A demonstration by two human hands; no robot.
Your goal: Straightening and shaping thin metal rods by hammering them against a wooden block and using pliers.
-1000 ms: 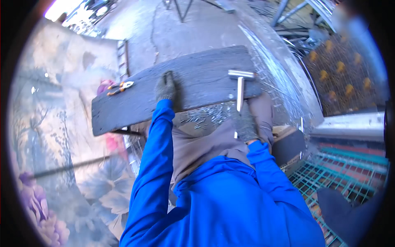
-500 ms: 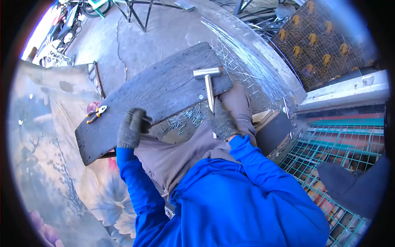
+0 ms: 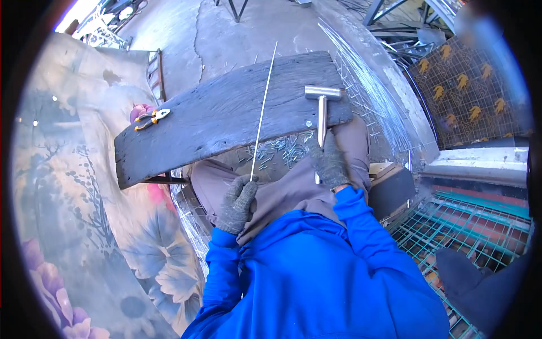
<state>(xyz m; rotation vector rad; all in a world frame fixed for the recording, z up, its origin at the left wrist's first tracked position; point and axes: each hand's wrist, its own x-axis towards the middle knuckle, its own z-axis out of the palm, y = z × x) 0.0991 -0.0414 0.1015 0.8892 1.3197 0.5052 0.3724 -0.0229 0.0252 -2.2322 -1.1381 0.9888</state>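
Gloved in grey knit, my left hand (image 3: 237, 206) is closed round the near end of a long thin metal rod (image 3: 263, 107). The rod slants up and away across a dark wooden plank (image 3: 226, 107) in front of my lap. My right hand (image 3: 330, 161), in a matching glove, grips the handle of a metal hammer (image 3: 322, 116). The hammer's cylindrical head is over the plank's right end. Near the plank's left end lie pliers (image 3: 151, 119) with orange and black handles. A small shiny round piece (image 3: 309, 123) shows by the plank's near edge, left of the hammer handle.
Many short cut metal pieces (image 3: 276, 151) lie on the ground beneath the plank. A bundle of long thin rods (image 3: 372, 90) stretches along the far right. Green wire mesh (image 3: 457, 231) is at my right, and a flower-patterned cloth (image 3: 107, 186) hangs or lies at my left.
My left hand has come back toward my lap and now holds the thin rod, which was not visible before. The view has shifted; my right hand still grips the hammer.
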